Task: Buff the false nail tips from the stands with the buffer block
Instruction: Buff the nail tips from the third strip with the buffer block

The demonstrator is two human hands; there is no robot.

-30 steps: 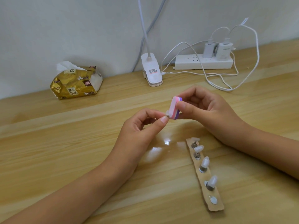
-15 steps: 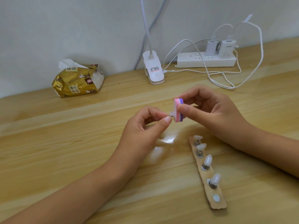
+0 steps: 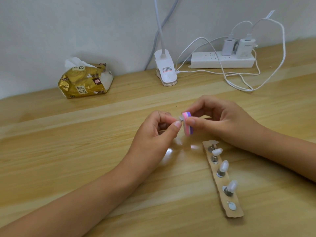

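My left hand (image 3: 154,134) pinches a small false nail tip (image 3: 180,118) between thumb and forefinger. My right hand (image 3: 220,122) grips the pink, white and purple buffer block (image 3: 187,124), whose pink face touches the tip. Below the right hand lies a cardboard strip (image 3: 222,181) carrying several metal stands. Pale nail tips (image 3: 224,165) sit on the upper stands. The nearest stand (image 3: 232,206) shows only a flat round disc with no tip on it.
All of this is on a wooden table (image 3: 85,151). At the back by the wall lie a gold tissue pack (image 3: 85,81), a white clip lamp base (image 3: 165,70) and a power strip (image 3: 222,59) with two chargers and loose white cables (image 3: 239,82).
The buffer block has tilted and slid downward against the nail tip. Both hands stay close together at the same place over the table; the view has shifted slightly.
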